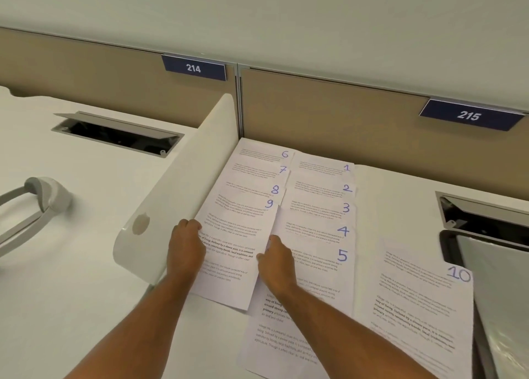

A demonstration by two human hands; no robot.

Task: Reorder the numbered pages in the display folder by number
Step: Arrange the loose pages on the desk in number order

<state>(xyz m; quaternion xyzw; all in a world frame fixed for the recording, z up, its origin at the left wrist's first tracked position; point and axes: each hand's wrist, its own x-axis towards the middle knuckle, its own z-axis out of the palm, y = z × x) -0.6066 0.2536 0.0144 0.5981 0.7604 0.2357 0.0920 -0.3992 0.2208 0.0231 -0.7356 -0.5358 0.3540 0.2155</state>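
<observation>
My left hand (186, 249) and right hand (276, 259) both curl onto the edges of page 9 (243, 235), mid-frame. Around it, pages 6–8 fan above and 1–5 (320, 229) overlap just right. Page 10 (423, 301) lies apart at lower right, beside the display folder (492, 292). I fear that dragging page 9 could scatter both fans.

Two bare forearms, no sleeves in view, left hand (186, 245) and right hand (276, 259) bare, no gloves, no rings, no watch or band at either wrist, knuckles facing the camera
</observation>
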